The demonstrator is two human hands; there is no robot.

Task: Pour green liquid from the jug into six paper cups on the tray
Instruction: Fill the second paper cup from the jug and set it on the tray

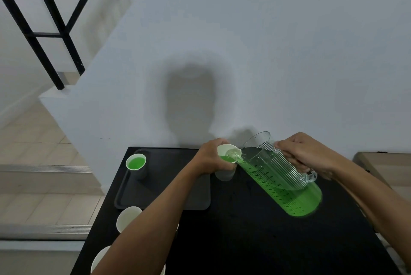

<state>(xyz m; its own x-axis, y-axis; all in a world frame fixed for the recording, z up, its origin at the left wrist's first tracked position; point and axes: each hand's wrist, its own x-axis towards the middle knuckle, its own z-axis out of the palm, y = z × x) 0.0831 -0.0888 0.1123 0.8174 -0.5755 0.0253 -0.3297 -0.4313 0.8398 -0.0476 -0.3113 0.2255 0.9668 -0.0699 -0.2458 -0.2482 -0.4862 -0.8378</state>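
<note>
Head view: my left grip (211,159) clasps a cup (226,163) beside the tray (162,205) on the worktop (244,230). My right grip (304,154) holds the tilted jug (278,174), spout over that cup.

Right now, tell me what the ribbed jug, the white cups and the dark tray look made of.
Ribbed see-through jug: likely clear glossy plastic, with printed measuring marks; glass is possible. White cup in the left hand: apparently matte paper with a thin rolled rim. Dark rectangular tray: probably matte plastic, with rounded moulded edges.
</note>
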